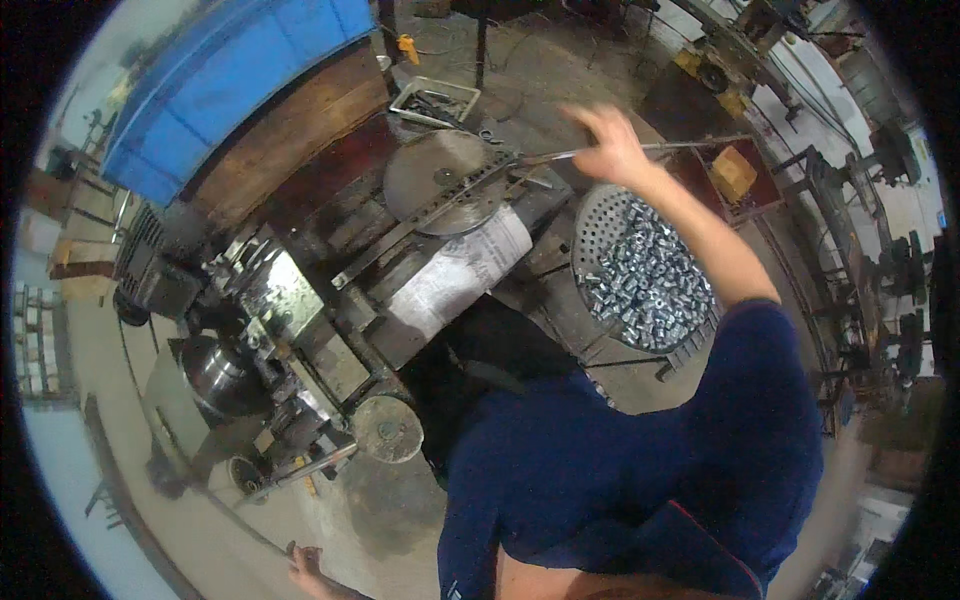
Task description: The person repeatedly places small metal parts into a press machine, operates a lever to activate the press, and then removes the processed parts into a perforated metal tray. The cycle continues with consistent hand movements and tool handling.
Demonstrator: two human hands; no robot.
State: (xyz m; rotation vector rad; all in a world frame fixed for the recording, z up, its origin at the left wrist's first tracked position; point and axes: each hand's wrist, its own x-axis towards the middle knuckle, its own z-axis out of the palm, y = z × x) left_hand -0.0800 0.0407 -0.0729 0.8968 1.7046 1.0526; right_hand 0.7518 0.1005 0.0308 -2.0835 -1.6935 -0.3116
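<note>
My right hand [612,143] reaches far forward and is closed around a long thin metal rod [690,146] that runs level across the top of the machine. One end of the rod lies over a round grey metal disc [437,178]. Just below my forearm stands a round perforated basket [592,212] heaped with several small shiny metal parts [645,275]. My left hand [303,568] shows only partly at the lower edge, low over the floor beside the lathe [290,330]. Whether it holds anything is hidden.
The lathe has a shiny chuck [215,375] and a handwheel [386,428]. A printed paper sheet [458,272] lies on its bed. A metal tray [436,100] sits behind, a blue tarp [220,80] at upper left, and other machines [880,250] at right.
</note>
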